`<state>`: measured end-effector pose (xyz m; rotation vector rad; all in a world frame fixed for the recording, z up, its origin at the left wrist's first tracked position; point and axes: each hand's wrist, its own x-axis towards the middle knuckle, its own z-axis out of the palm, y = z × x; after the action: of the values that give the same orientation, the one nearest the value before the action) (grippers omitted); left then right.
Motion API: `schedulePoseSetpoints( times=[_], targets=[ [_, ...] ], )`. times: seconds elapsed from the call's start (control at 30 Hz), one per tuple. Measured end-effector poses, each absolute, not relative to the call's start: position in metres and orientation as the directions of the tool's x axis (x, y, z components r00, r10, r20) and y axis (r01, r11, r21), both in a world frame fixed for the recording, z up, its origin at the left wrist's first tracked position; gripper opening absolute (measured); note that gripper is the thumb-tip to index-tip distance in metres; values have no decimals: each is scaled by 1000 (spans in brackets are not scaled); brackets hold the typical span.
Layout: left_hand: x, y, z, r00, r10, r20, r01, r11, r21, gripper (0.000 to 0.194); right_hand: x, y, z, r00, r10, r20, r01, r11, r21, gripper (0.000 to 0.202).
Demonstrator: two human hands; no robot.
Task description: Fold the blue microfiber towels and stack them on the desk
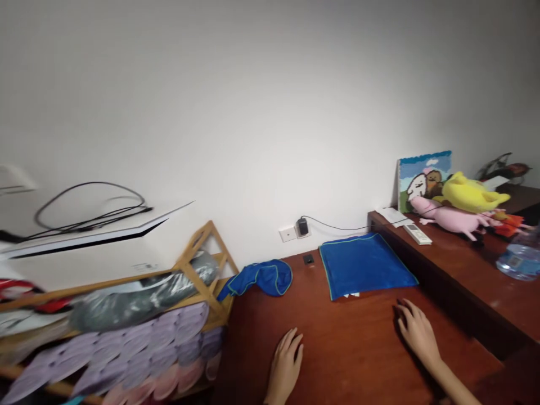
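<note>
My left hand (286, 364) rests on the reddish-brown desk (346, 343) near the bottom centre, fingers slightly apart and holding nothing. To the right, my right hand (415, 332) lies on or just over the same desk, its fingers spread and nothing in them. Just beyond my right hand is a blue cloth (367, 264) with a light green edge, spread flat; small white bits show under its front edge. A second blue cloth (270, 277) lies crumpled at the desk's back left corner, beyond my left hand.
A raised shelf (472, 270) on the right bears plush toys (472, 194), a white remote (417, 234), a picture (424, 174) and a plastic bottle (521, 259). A charger (302, 226) with a black cable sits in the wall. At left stands a wooden rack (206, 292) with purple slippers (139, 337).
</note>
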<state>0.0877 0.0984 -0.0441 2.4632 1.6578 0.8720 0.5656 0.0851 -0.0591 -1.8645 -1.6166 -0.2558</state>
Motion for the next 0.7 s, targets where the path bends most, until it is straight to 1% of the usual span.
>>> schedulePoseSetpoints(
  times=[0.07,0.17,0.23,0.27,0.33,0.4,0.47,0.6,0.7],
  targets=[
    [33,75,-47,197,872,449,894,-348,283,35,520,62,-60,129,839,529,914,107,-392,33],
    [-33,57,-42,114,865,488,950,-238,200,36,440,44,-45,-42,892,450,810,294,-507,27],
    [-57,54,-35,96,863,495,965,-203,165,35,383,48,-29,-165,912,376,714,374,-592,28],
    [-62,54,-32,97,864,494,968,-197,155,35,354,56,-21,-214,917,338,670,389,-632,28],
    [-64,54,-28,99,867,489,971,-191,143,33,299,85,-4,-276,924,263,613,380,-693,29],
    [-61,53,-28,95,867,490,973,-185,139,33,250,126,10,-286,939,190,624,333,-707,29],
    [-58,51,-29,93,868,489,972,-185,144,34,208,171,22,-241,961,136,681,268,-681,30],
    [-59,47,-31,81,873,481,968,-185,173,37,154,240,29,-114,991,74,773,135,-620,44],
    [-59,47,-30,71,878,474,964,-183,195,38,138,250,25,-73,997,34,819,80,-569,38]
  ],
)
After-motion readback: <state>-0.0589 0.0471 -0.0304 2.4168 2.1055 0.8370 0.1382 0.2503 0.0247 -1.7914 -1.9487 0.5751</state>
